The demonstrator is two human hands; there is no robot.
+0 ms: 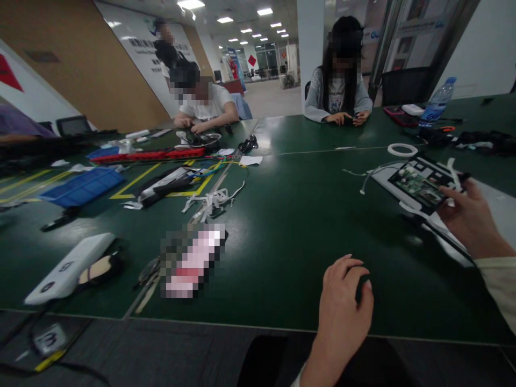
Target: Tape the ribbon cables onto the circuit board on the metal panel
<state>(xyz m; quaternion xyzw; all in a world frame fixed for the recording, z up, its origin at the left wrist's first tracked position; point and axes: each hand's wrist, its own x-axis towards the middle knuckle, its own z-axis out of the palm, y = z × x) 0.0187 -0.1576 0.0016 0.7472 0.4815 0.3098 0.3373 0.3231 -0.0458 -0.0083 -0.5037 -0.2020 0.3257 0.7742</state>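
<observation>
My right hand (470, 217) grips the near right corner of a phone-like device (419, 185) with a lit screen, thumb on its face. The screen shows several small pictures. A white strap stands up beside my fingers. Beneath the device lies a pale flat sheet or board (381, 173), partly covered by it. My left hand (344, 301) rests low over the green table's near edge, fingers curved and thumb apart. The dark gap between thumb and fingers shows no clear object.
On the green table (282, 226) lie a blurred-out pink phone (197, 260), a white power bank-like slab (72, 269), white strips (213, 201), a blue tray (83, 185) and a white tape ring (402, 149). A water bottle (437, 102) stands far right. Two people sit opposite.
</observation>
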